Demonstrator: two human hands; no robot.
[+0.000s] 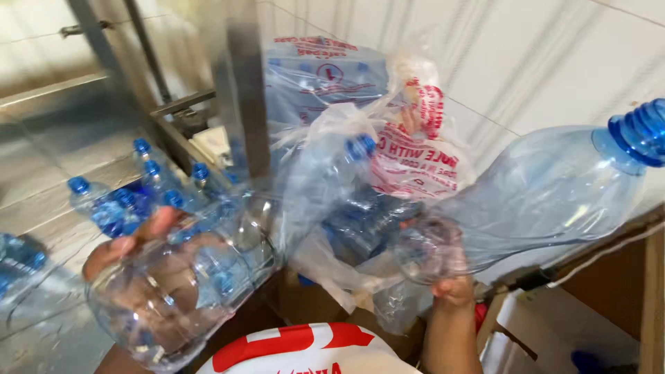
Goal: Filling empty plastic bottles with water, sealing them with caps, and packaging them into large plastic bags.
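My left hand [131,260] grips a clear, empty plastic bottle [187,284] by its base at the lower left; I see the fingers through the plastic. A second clear bottle [547,190] is held by my right hand [454,291] at its base. It lies tilted, and its blue threaded neck [641,131] points to the upper right. Between the two bottles sits a clear plastic bag [374,166] with red print, stuffed with more blue-tinted bottles.
Several blue-capped bottles [142,190] stand behind on the left by a metal frame [242,90]. A white tiled wall [540,62] fills the right. A brown cardboard box [603,284] sits at lower right, and a white-and-red sack [298,350] at bottom centre.
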